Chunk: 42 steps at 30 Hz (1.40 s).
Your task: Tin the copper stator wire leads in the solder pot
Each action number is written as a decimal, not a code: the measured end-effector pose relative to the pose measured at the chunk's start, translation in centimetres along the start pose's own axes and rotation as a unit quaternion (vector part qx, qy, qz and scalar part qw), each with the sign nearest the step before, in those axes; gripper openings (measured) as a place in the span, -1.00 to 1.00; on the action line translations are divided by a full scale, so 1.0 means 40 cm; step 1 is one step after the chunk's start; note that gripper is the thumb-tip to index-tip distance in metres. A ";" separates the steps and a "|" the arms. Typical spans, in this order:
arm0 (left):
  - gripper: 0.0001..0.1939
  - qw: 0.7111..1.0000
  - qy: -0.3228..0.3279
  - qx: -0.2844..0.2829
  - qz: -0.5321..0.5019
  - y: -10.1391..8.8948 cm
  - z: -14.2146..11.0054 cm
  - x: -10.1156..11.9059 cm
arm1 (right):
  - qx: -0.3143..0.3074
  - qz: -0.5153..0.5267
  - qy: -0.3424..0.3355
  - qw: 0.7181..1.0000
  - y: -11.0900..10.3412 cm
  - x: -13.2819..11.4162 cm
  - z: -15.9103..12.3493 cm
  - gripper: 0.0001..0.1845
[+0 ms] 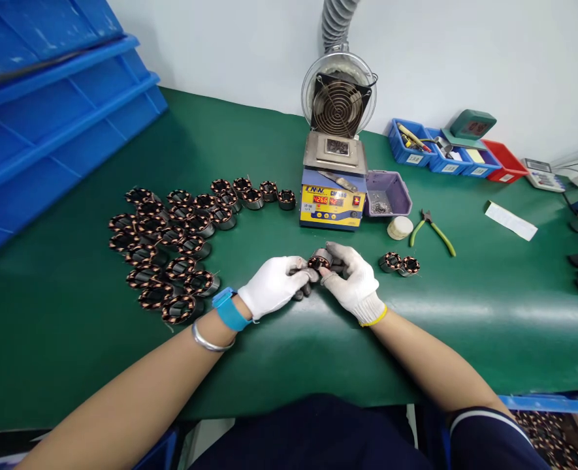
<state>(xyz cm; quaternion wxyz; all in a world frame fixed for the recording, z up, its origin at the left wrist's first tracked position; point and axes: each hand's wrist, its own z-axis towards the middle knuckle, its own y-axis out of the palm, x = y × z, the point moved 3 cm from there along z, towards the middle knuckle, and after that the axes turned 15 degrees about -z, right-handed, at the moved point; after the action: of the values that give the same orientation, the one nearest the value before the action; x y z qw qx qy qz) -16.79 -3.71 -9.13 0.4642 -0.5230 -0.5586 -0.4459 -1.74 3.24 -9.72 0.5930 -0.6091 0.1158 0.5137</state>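
Observation:
Both my hands wear white gloves with darkened fingertips. Between them, over the green mat, is a motor stator (320,259), a dark ring with copper windings facing me. My left hand (276,285) pinches it from the left; my right hand (351,275) grips its right side with thumb and fingers. Behind the stator stands a yellow and blue solder pot (332,207) with a lit red display and a tool lying on its front ledge. Two more stators (399,264) sit to the right of my right hand. A large group of stators (171,245) stands left of my left hand.
A fan (340,106) with a grey duct rises behind the solder pot. Right of it are a purple tray (387,192), a round white pad (400,228), green-handled cutters (432,233) and small bins (411,142). Stacked blue crates (63,124) border the left side.

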 end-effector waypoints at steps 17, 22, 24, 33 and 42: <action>-0.72 0.993 0.067 0.098 -0.022 -0.030 -0.031 0.046 | 0.004 0.051 0.019 0.999 -0.016 -0.002 0.001 -0.51; -0.73 0.996 0.057 0.062 0.002 0.002 -0.024 0.024 | 0.022 0.058 0.019 0.998 -0.035 -0.008 0.000 -0.51; -0.73 0.999 0.025 0.011 0.039 0.036 -0.023 0.013 | 0.023 0.045 0.001 0.999 -0.037 -0.013 -0.003 -0.54; -0.70 0.996 0.029 0.048 -0.068 -0.062 -0.031 0.058 | 0.030 0.031 -0.018 0.999 -0.046 -0.018 -0.006 -0.54; -0.70 0.998 -0.013 0.021 -0.059 0.010 -0.053 0.039 | 0.015 -0.012 -0.041 0.999 -0.053 -0.033 -0.010 -0.54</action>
<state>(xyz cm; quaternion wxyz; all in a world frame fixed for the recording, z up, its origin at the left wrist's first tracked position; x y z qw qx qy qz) -16.32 -5.51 -7.22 0.4411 -0.4848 -0.6036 -0.4540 -0.54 2.85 -7.54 0.6121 -0.5804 0.0919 0.5293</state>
